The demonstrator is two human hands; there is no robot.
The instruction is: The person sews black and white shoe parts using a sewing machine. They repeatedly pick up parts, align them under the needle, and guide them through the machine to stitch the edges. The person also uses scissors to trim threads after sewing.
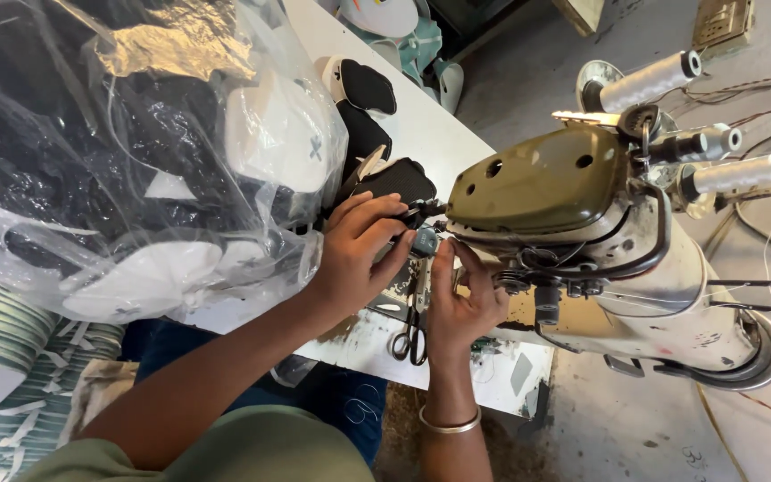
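An old sewing machine (582,223) with an olive top and worn cream body stands on a white table (421,125). My left hand (359,250) is curled around a small piece at the needle end of the machine. My right hand (461,299), with a metal bangle on the wrist, reaches up beside it, fingers at the same spot. Exactly what the fingers pinch is hidden. A black padded shoe part (394,178) lies just behind my left hand. Black scissors (410,335) rest on the table between my wrists.
A big clear plastic bag (136,152) of black and white cut pieces fills the left. More black and white pieces (363,89) lie along the table. Thread spools (649,80) stick up on the machine. Stacked striped pieces (11,357) sit lower left.
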